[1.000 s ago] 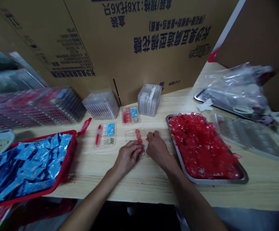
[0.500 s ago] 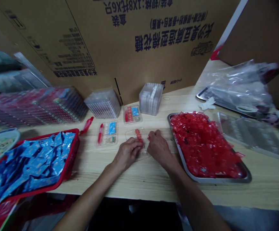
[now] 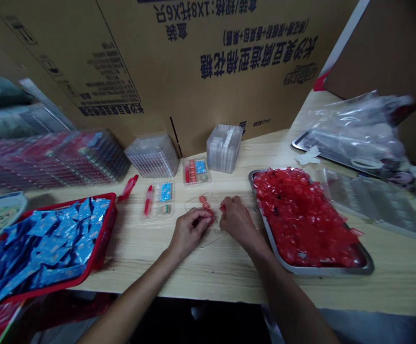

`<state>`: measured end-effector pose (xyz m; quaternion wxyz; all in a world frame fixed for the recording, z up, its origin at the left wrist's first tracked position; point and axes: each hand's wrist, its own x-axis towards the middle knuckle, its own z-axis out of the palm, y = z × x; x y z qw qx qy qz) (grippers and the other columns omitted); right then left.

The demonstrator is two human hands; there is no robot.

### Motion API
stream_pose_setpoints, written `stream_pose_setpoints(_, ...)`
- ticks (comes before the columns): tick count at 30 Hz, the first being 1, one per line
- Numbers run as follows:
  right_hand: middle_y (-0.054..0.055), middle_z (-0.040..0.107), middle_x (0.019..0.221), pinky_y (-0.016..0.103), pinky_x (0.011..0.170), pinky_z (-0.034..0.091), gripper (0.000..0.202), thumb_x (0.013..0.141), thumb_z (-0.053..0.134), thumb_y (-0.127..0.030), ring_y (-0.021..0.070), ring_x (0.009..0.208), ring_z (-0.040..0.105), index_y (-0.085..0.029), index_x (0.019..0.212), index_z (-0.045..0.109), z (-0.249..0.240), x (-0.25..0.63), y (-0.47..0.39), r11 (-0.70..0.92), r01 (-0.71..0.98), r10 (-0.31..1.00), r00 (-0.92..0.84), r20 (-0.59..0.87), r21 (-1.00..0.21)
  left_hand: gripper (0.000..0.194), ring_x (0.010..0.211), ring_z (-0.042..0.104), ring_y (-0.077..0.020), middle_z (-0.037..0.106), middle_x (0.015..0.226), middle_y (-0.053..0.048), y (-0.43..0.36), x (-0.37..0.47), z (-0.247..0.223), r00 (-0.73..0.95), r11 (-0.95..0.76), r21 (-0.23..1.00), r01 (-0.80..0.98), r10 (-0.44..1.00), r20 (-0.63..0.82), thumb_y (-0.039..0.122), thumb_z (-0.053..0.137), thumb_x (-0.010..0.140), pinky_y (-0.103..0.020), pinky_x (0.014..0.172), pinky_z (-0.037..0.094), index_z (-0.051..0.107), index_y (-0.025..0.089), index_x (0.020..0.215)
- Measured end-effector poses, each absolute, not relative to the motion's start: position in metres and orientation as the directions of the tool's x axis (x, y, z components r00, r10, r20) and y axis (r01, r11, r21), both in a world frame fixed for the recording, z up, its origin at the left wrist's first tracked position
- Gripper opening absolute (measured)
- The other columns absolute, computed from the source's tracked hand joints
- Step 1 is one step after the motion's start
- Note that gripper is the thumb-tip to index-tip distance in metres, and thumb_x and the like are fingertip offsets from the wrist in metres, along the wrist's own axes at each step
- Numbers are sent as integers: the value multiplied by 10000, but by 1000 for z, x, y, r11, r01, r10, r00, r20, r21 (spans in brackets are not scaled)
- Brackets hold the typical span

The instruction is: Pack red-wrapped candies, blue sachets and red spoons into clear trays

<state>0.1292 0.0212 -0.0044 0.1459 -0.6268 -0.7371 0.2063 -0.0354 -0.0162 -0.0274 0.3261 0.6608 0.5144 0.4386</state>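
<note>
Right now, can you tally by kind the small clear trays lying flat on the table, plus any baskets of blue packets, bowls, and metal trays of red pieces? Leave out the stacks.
Small clear trays lying flat: 3
Red basket of blue packets: 1
Bowl: 1
Metal tray of red pieces: 1
Total: 6

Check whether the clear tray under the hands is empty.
Not empty: red pieces show in the clear tray. The left hand and right hand hide parts of it, so I cannot tell how full.
</note>
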Motion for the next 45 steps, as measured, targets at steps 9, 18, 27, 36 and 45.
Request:
stream_pose_setpoints(9,122,611,1069,271,761,433,235,824,562,-104,195,890,591,-134,1050,623,-11,130,20,170,840,980,-198,1,-516,147,850,644,-178,690,899,-67,-17,-28,-30,145,-372,832,411,928,343,225,635,890,-291,760,511,773,220,941)
stream_pose_setpoints(18,160,572,1175,322,865,429,507,783,476,6,237,1018,575,-143,1250,603,1,139,22,116,877,993,-89,79,-467,274,790,666,-154,750,960,-70,-12,-42,-18,-108,72,993,-93,991,-82,376,729,818,-301,809,516,750,174,1001)
stream_pose_setpoints(27,37,689,885,259,755,480,170,903,476,-141,150,798,630,-168,1000,612,1,128,21,388,334,852,-485,196,-859,314,849,686,-166,770,932,-66,-22,-28,-8,-91,107,987,-116,989,-118,358,798,742,-260,801,511,763,152,977)
stream_pose_setpoints(36,35,691,890,239,695,479,123,840,508,-129,152,780,648,-181,937,563,-8,120,21,299,332,890,-436,135,-895,306,919,706,-198,775,949,-77,-25,-24,-10,-143,96,973,-210,982,-127,359,818,729,-303,874,529,763,162,955)
stream_pose_setpoints(45,28,678,818,246,693,426,150,918,458,-151,162,746,621,-182,939,603,4,122,16,395,630,897,-420,135,-669,264,868,682,-179,748,987,-61,-27,-29,-8,-175,-53,985,164,981,82,319,705,807,-273,789,527,768,190,1028)
